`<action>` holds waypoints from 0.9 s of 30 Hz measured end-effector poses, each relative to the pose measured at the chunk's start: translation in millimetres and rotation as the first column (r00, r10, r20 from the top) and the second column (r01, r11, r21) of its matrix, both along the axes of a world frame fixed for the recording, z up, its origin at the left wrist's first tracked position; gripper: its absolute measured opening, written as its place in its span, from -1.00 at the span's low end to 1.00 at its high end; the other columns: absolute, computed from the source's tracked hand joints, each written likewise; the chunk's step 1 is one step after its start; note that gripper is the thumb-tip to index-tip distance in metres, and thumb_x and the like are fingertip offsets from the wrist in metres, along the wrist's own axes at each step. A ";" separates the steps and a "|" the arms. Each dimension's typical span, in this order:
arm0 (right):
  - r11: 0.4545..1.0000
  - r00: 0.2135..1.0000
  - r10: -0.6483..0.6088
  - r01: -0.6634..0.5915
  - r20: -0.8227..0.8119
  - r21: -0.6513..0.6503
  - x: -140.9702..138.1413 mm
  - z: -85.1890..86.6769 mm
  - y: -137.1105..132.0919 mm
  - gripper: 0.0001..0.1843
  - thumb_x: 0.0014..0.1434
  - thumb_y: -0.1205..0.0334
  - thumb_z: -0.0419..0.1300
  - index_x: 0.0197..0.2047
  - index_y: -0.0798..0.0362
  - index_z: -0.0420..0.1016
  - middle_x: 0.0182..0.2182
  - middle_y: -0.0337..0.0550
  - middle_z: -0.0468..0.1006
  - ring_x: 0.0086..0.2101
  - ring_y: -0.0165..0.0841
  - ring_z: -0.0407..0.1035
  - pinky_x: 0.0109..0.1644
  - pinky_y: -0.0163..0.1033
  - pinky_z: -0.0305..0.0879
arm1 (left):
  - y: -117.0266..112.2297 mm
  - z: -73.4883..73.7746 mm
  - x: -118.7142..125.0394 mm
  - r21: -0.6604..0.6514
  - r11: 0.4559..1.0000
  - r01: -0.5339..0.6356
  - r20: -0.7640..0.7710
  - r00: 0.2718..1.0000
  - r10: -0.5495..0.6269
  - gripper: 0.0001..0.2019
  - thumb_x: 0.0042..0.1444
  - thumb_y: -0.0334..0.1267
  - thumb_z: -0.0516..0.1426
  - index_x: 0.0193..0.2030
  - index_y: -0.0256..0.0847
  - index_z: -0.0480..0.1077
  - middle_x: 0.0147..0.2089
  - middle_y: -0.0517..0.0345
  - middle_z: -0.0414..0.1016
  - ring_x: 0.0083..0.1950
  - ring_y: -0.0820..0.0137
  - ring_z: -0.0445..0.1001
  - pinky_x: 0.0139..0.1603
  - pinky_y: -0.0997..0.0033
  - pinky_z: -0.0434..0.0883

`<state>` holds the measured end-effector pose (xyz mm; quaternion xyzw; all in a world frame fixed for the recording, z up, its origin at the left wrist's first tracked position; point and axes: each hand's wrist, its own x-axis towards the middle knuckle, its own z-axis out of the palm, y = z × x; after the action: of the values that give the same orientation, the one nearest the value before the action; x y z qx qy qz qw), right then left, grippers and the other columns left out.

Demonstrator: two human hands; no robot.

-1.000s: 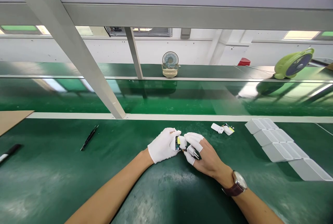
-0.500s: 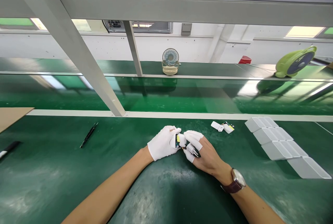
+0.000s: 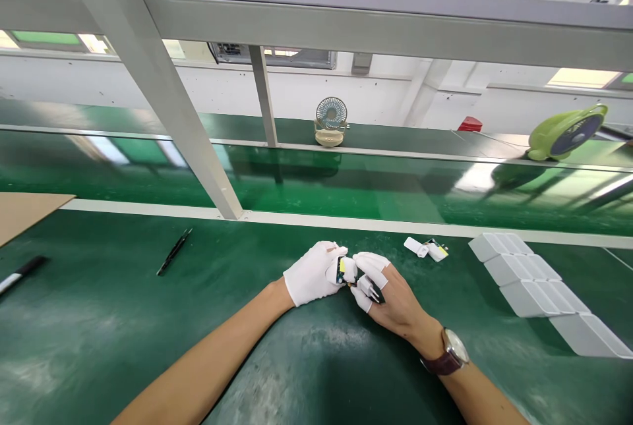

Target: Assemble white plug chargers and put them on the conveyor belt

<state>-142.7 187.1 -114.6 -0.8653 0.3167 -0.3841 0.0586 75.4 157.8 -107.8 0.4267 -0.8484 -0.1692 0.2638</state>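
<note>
White-gloved left hand: fingers pinched small green circuit board
White-capped right hand: fingers held white two-pin plug

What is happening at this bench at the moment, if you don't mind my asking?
A person's left hand holds a small circuit board assembly, and the right hand holds a white pronged piece, close together over the green bench. Similar loose parts lie farther right, near white trays.

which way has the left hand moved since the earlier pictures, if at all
No, no visible move: the left hand keeps its place, nearer and to the right of the foot of the slanted post. The whole view has shifted slightly.
</note>
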 end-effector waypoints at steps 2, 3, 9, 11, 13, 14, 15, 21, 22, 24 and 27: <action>1.000 1.000 0.000 0.000 0.006 -0.014 1.1 -1.4 -0.9 -0.31 0.24 0.37 0.19 0.38 -0.02 0.07 0.08 0.07 0.44 0.15 -0.06 0.31 0.15 0.16 0.41 | 0.0 2.0 -0.7 -0.002 1.000 -0.002 -0.011 1.000 0.002 -0.55 -0.11 -0.25 0.29 -0.01 -0.17 0.41 -0.14 0.01 0.45 -0.05 0.15 0.47 -0.02 0.16 0.46; 1.000 1.000 0.001 0.000 0.010 -0.018 1.9 -2.5 -1.5 -0.31 0.24 0.36 0.19 0.37 -0.01 0.06 0.08 0.07 0.44 0.16 -0.06 0.31 0.14 0.15 0.41 | -0.1 3.3 -1.1 -0.003 1.000 0.002 -0.012 1.000 -0.002 -0.55 -0.11 -0.25 0.29 -0.02 -0.17 0.41 -0.14 0.02 0.45 -0.06 0.16 0.47 -0.02 0.17 0.46; 1.000 0.999 0.017 -0.018 0.039 0.018 7.5 -5.7 -2.5 -0.34 0.24 0.32 0.22 0.35 -0.02 0.09 0.05 0.06 0.45 0.11 -0.09 0.34 0.13 0.13 0.41 | -0.6 10.7 -1.7 0.064 0.996 0.068 -0.005 0.998 -0.068 -0.73 -0.12 -0.35 0.21 -0.21 -0.16 0.39 -0.27 0.11 0.41 -0.23 0.27 0.44 -0.13 0.25 0.44; 1.000 0.996 -0.013 0.012 0.090 0.013 8.1 -3.4 -1.3 -0.32 0.22 0.30 0.26 0.34 0.00 0.11 0.01 0.05 0.47 0.07 -0.10 0.37 0.11 0.12 0.41 | 0.3 10.2 -0.1 0.081 0.994 0.073 -0.047 0.996 -0.069 -0.63 -0.16 -0.40 0.21 -0.12 -0.17 0.41 -0.21 0.10 0.43 -0.22 0.28 0.45 -0.13 0.26 0.45; 0.997 0.984 -0.080 0.077 0.157 0.024 7.8 -0.3 -0.9 -0.33 0.19 0.27 0.30 0.31 0.00 0.15 -0.06 0.03 0.49 -0.01 -0.13 0.40 0.06 0.08 0.44 | 1.0 7.6 1.7 0.089 0.993 0.079 -0.081 0.994 -0.072 -0.60 -0.12 -0.37 0.24 -0.06 -0.14 0.42 -0.16 0.08 0.45 -0.16 0.26 0.46 -0.11 0.25 0.46; 0.993 0.976 -0.113 0.108 0.186 0.038 7.4 1.2 -1.5 -0.35 0.19 0.25 0.31 0.29 -0.01 0.18 -0.09 0.00 0.50 -0.05 -0.15 0.42 0.02 0.06 0.45 | 0.8 5.8 2.6 0.092 0.993 0.072 -0.095 0.993 -0.063 -0.64 -0.08 -0.32 0.26 -0.07 -0.13 0.45 -0.15 0.09 0.46 -0.14 0.24 0.46 -0.09 0.24 0.46; 0.990 0.969 -0.136 0.129 0.208 0.050 6.7 2.4 -2.8 -0.39 0.20 0.24 0.30 0.27 -0.02 0.21 -0.13 -0.03 0.52 -0.09 -0.18 0.43 -0.01 0.02 0.46 | 0.1 3.8 3.3 0.102 0.993 0.060 -0.105 0.993 -0.049 -0.70 -0.03 -0.27 0.26 -0.10 -0.11 0.47 -0.15 0.09 0.47 -0.11 0.23 0.47 -0.05 0.22 0.46; 0.994 0.958 -0.098 0.079 0.269 0.080 3.1 3.0 -12.9 -0.56 0.24 0.21 0.28 0.16 -0.02 0.34 0.02 0.00 0.47 0.03 -0.23 0.40 0.10 -0.07 0.45 | -7.4 -0.8 7.1 0.360 0.933 -0.023 -0.209 0.972 0.104 -0.62 0.14 -0.09 0.19 0.10 -0.03 0.45 0.07 0.16 0.52 0.10 0.23 0.47 0.17 0.18 0.44; 0.993 0.961 -0.085 0.061 0.262 0.098 3.3 1.7 -12.9 -0.57 0.26 0.22 0.26 0.18 -0.02 0.33 0.08 0.01 0.43 0.09 -0.24 0.38 0.15 -0.09 0.42 | -7.5 0.2 8.1 0.403 0.915 -0.010 -0.249 0.961 0.120 -0.54 0.14 -0.07 0.19 0.19 -0.04 0.40 0.15 0.16 0.48 0.16 0.22 0.45 0.22 0.17 0.41; 0.993 0.972 -0.055 0.028 0.229 0.116 3.9 -2.5 -11.8 -0.58 0.31 0.27 0.19 0.22 -0.05 0.31 0.15 -0.01 0.40 0.14 -0.27 0.34 0.21 -0.11 0.39 | -6.4 2.7 10.4 0.475 0.879 0.037 -0.319 0.939 0.132 -0.44 0.16 -0.01 0.18 0.29 -0.06 0.30 0.26 0.14 0.40 0.24 0.19 0.39 0.27 0.16 0.37; 0.995 0.988 -0.027 0.011 0.154 0.100 3.7 -12.2 -9.9 -0.55 0.34 0.31 0.13 0.27 -0.11 0.29 0.16 -0.04 0.38 0.13 -0.28 0.36 0.20 -0.11 0.41 | -2.9 6.9 12.8 0.553 0.829 0.087 -0.358 0.923 0.142 -0.46 0.21 0.04 0.13 0.29 -0.10 0.31 0.19 0.07 0.45 0.07 0.20 0.47 0.07 0.21 0.48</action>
<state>-139.0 177.2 -126.8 -0.8257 0.3380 -0.4348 0.1223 88.2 154.9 -100.9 0.4558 -0.6866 -0.4860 0.2909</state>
